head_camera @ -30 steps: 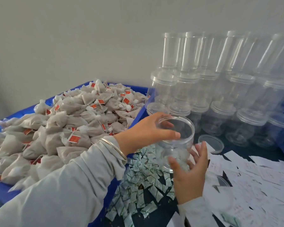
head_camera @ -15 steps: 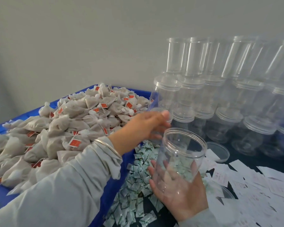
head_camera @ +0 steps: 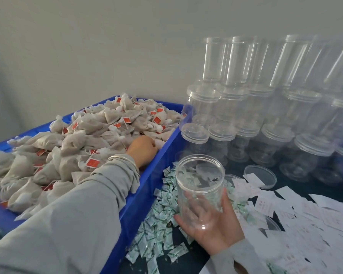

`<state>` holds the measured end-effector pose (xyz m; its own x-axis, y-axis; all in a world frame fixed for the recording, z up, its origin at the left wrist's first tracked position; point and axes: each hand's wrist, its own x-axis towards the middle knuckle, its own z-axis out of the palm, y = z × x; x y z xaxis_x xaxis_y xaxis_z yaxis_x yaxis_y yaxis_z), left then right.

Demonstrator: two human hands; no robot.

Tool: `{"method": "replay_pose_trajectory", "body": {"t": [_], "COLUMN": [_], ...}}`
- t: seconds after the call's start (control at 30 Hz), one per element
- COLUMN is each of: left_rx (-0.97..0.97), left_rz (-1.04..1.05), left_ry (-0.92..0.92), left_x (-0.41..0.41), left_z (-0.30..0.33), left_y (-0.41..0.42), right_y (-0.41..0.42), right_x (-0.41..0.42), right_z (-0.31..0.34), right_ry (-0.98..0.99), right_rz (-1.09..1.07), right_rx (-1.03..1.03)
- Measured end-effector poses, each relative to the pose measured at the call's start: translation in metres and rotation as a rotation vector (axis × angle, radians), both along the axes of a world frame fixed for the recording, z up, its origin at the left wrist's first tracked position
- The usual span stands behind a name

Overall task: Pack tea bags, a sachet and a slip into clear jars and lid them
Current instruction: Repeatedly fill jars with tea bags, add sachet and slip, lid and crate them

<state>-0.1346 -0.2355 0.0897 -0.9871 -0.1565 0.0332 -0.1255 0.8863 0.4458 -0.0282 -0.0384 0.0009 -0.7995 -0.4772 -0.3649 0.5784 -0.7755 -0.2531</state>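
Tea bags [head_camera: 83, 143] w/ red tags heap high in blue crate [head_camera: 166, 147], filling it to the far rim; its right wall runs just beside the sachet pile. Lidded clear jars [head_camera: 265, 115], stacked in tiers vs the back wall, close off the right rear. Paper slips [head_camera: 305, 212] cover the dark table at right, a loose lid [head_camera: 260, 176] near them. Sachets [head_camera: 158, 220] lie betw crate & slips. Open jar [head_camera: 200, 186], upright, held above the sachets by right hand [head_camera: 214, 228], fingers wrapped round its base. Left hand [head_camera: 142, 150] is down among the tea bags, fingers hidden – grip can't tell.

A blue crate [head_camera: 162, 147] is sitting on a dark tabletop [head_camera: 297, 184], and a pale grey wall [head_camera: 107, 46] is standing behind.
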Motion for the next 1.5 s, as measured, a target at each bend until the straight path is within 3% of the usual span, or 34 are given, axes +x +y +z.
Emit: {"method": "replay_pose_trajectory", "body": {"t": [0.23, 0.3, 0.33, 0.5, 0.57, 0.63, 0.77, 0.9, 1.07, 1.2, 1.5], "left_rx": [-0.039, 0.07, 0.174, 1.292, 1.557, 1.685, 1.68, 1.531, 1.199, 1.047, 1.032], "left_rz": [0.069, 0.133, 0.161, 0.226, 0.185, 0.081, -0.172, -0.305, -0.426, -0.495, -0.498], "left_ry": [0.028, 0.052, 0.061, 0.156, 0.088, -0.057, -0.295, -0.431, -0.528, -0.599, -0.598], "left_x": [-0.008, -0.013, -0.014, 0.002, 0.012, 0.02, 0.031, 0.035, 0.042, 0.047, 0.044], "left_z": [0.008, 0.013, 0.015, 0.032, 0.042, 0.049, 0.055, 0.058, 0.057, 0.057, 0.058], "left_y": [-0.001, -0.002, -0.002, 0.002, 0.008, 0.011, 0.014, 0.014, 0.021, 0.023, 0.018], "right_y": [0.001, 0.001, 0.002, 0.001, 0.001, 0.0, 0.0, 0.0, -0.001, 0.0, 0.001], "right_x": [0.002, 0.003, 0.002, 0.001, 0.001, 0.001, 0.0, -0.001, -0.002, -0.003, -0.004], "right_z": [0.002, 0.003, 0.002, 0.001, 0.001, 0.0, 0.0, -0.001, -0.003, -0.005, -0.005], "right_ry": [0.014, 0.012, 0.01, -0.019, -0.026, -0.026, -0.026, -0.023, -0.026, -0.032, -0.045], "right_rz": [-0.04, -0.041, -0.039, -0.04, -0.043, -0.045, -0.044, -0.047, -0.049, -0.055, -0.026], "right_rx": [0.038, 0.062, 0.066, 0.08, 0.086, 0.094, 0.098, 0.099, 0.12, 0.109, 0.072]}}
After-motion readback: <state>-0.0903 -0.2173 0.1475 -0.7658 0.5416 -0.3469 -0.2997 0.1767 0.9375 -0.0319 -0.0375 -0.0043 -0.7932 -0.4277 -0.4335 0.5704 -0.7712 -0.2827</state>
